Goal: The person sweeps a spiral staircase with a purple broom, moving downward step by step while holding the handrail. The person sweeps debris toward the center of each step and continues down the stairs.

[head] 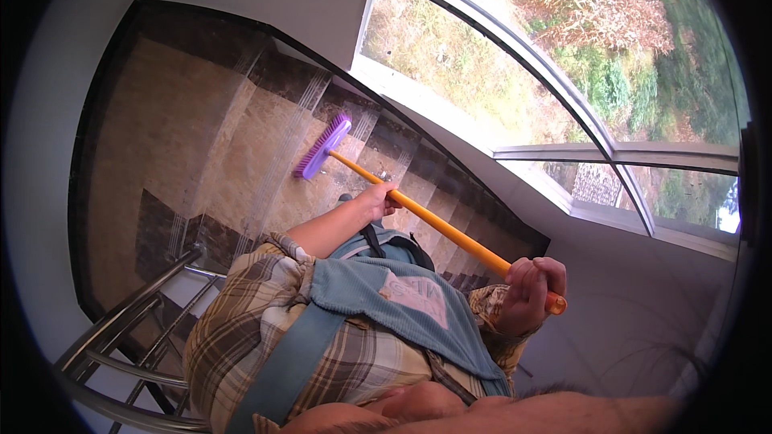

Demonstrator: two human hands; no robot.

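Note:
A broom with a purple head (pixel 323 147) and an orange handle (pixel 449 230) runs diagonally across the view. My left hand (pixel 379 200) grips the handle partway along, on the side nearer the head. Around the upper end of the handle is my right hand (pixel 534 292), its fingers curled and the tip poking out past them. The purple bristles point toward the upper left, over a tan stair tread (pixel 265 126). Whether they press on the tread cannot be told. Small bits of debris (pixel 384 175) lie on a step beside the handle.
Stairs with dark edges and grooved strips (pixel 310 93) run across the view. A metal railing (pixel 129 313) stands at lower left. A white-framed window (pixel 494 154) fills the upper right, above a pale wall (pixel 609 277). A black skirting (pixel 416 128) follows the stairs.

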